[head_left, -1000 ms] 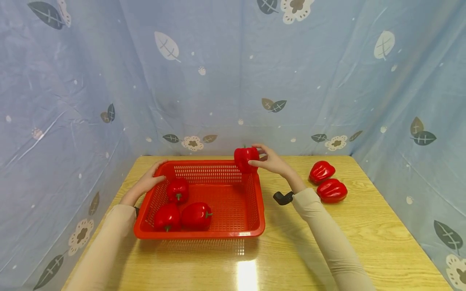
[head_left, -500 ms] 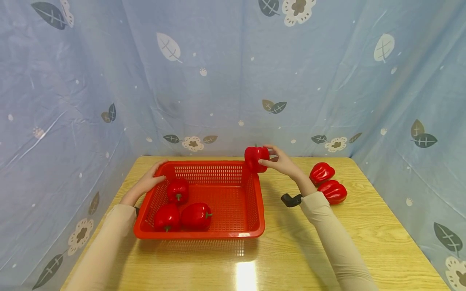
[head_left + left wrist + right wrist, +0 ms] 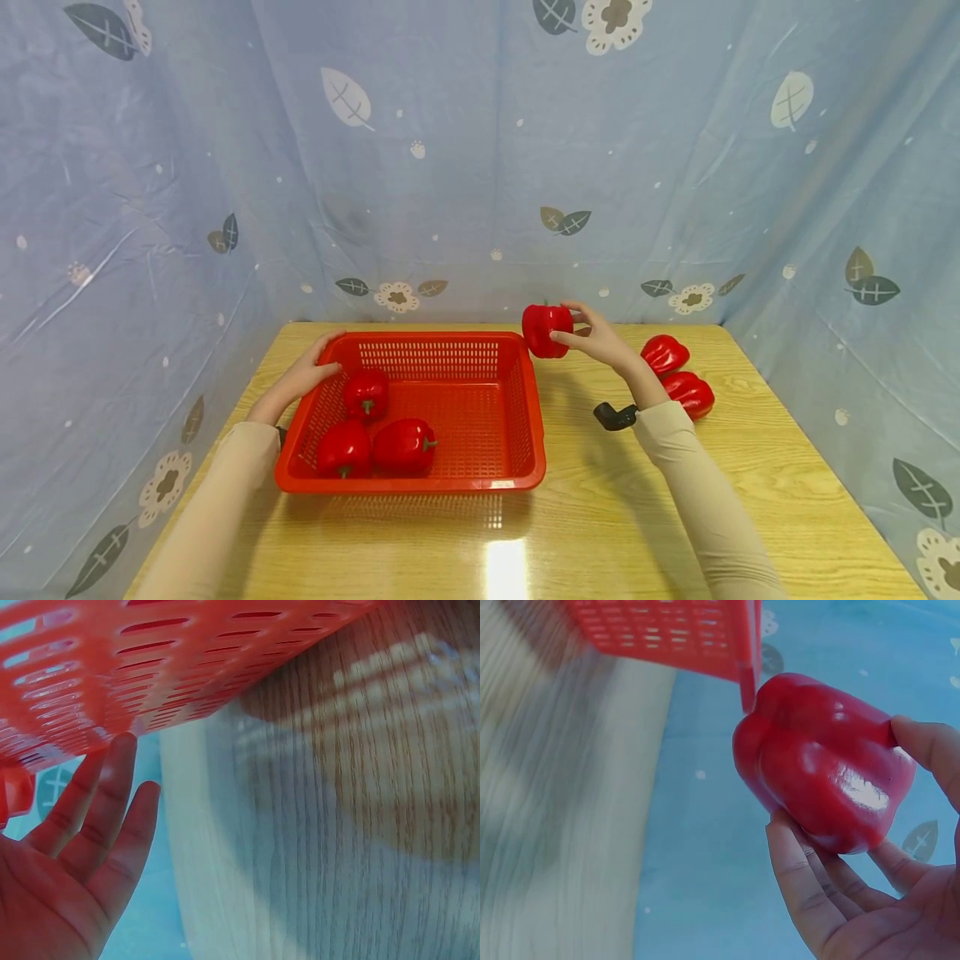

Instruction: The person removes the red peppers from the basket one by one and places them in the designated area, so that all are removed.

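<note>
My right hand [image 3: 597,340] holds a red bell pepper [image 3: 547,331] up at the basket's back right corner, fingers on one side and thumb on the other. In the right wrist view the glossy pepper [image 3: 825,765] overlaps the basket rim's end. My left hand [image 3: 303,375] grips the left rim of a red plastic basket [image 3: 405,484], thumb over the inside. From the left wrist, its fingers show along the outside of the slotted wall [image 3: 172,667]. Inside the basket's left half lie three red peppers, one at the back [image 3: 367,392], one at the front [image 3: 344,448] and one beside it [image 3: 406,445].
Two more red peppers, a rear one [image 3: 664,354] and a nearer one [image 3: 690,394], lie on the wooden table [image 3: 750,492] to the right, partly behind my right forearm. A blue patterned curtain [image 3: 450,183] stands behind and at both sides of the table.
My right hand has carried its pepper rightward, from over the basket's back right corner to just outside it. The left hand, basket and other peppers stay put.
</note>
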The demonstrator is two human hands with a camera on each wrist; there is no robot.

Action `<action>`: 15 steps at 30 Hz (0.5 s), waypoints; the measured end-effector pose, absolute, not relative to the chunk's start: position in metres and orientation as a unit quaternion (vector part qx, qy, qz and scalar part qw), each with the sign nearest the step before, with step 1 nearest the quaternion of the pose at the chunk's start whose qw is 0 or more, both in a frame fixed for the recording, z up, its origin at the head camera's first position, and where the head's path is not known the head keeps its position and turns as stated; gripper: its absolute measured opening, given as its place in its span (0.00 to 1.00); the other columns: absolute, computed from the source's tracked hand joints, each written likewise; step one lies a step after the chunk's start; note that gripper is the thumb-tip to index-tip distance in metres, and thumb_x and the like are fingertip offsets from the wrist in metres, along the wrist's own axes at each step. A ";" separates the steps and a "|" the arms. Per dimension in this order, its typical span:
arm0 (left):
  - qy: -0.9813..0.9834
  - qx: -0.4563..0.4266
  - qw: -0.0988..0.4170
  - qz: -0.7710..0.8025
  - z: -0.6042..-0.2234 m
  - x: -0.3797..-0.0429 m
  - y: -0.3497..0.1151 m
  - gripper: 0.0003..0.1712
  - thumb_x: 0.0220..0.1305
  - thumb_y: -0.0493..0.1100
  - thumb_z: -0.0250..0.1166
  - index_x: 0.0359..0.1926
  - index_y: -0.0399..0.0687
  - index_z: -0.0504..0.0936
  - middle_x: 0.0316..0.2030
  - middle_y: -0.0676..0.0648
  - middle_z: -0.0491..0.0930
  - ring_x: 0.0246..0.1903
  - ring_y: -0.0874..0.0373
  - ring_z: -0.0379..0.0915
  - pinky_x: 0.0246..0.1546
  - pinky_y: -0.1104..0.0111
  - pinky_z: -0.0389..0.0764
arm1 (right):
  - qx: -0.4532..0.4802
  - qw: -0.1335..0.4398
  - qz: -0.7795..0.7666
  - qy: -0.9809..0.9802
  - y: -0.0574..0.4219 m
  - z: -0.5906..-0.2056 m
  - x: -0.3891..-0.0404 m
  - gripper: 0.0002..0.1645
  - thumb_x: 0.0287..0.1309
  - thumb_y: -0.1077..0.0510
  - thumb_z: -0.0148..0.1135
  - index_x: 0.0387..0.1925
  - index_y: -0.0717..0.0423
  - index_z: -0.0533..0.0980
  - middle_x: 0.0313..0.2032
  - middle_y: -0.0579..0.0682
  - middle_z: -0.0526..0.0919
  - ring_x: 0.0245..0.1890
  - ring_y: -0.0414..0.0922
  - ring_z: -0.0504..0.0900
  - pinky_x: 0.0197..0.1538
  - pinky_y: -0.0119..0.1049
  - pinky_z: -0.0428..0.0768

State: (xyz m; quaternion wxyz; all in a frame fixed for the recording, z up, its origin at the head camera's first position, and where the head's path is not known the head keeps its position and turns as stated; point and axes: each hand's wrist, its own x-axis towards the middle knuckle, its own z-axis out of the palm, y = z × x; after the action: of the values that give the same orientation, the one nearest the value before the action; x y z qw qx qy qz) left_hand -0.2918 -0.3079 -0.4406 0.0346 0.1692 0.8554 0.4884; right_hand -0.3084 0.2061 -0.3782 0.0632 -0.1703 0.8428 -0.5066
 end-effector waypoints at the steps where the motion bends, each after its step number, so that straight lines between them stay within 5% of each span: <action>1: 0.856 0.169 0.035 0.488 -0.441 -0.292 -0.308 0.38 0.64 0.31 0.52 0.71 0.38 0.46 0.60 0.25 0.60 0.52 0.33 0.68 0.41 0.70 0.76 | -0.170 0.063 -0.507 0.843 0.208 -0.379 -0.308 0.41 0.56 0.52 0.63 0.68 0.53 0.55 0.56 0.63 0.68 0.53 0.60 0.73 0.51 0.52 0.75; 15: 0.856 0.159 0.045 0.489 -0.440 -0.292 -0.308 0.38 0.65 0.32 0.51 0.71 0.39 0.44 0.62 0.26 0.58 0.52 0.32 0.67 0.40 0.69 0.77 | -0.143 0.065 -0.496 0.854 0.229 -0.394 -0.307 0.44 0.56 0.50 0.63 0.69 0.55 0.53 0.59 0.66 0.65 0.54 0.62 0.72 0.53 0.55 0.73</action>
State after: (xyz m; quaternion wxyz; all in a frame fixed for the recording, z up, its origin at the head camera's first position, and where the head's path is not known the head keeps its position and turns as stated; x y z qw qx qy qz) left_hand -0.2917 -0.3080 -0.4404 0.0450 0.1592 0.8562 0.4894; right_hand -0.3069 0.2293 -0.3936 0.0647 -0.1427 0.8538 -0.4965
